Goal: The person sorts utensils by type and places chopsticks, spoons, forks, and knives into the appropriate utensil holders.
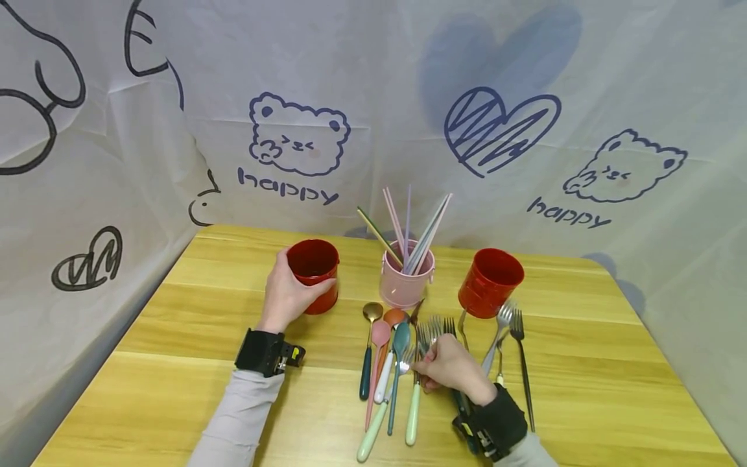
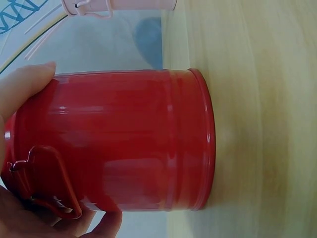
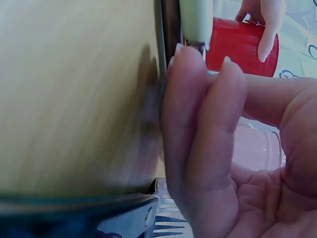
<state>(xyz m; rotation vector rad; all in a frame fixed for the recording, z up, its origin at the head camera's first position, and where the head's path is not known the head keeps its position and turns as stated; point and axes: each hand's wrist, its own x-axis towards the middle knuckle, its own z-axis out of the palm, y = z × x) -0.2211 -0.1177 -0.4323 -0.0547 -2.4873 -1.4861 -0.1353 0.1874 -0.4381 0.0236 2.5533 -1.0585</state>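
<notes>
My left hand [image 1: 290, 293] grips a red metal pail [image 2: 119, 134], wire loop [image 2: 67, 181] clear only from left wrist; before the pink pail [image 1: 401, 290], my right hand [image 1: 452, 368] pinches a green-handled utensil [image 1: 413, 415].

a screened-off indoor corner, its exact kind unclear: creased pale sheeting [image 1: 403, 149] with line-drawn bears [image 1: 300, 146], hearts [image 1: 496, 133] and the word "happy" [image 1: 288, 187] hangs behind and beside a wood-grain table [image 1: 192, 363] bearing household spoons [image 1: 381, 333] and forks [image 1: 505, 316].
</notes>
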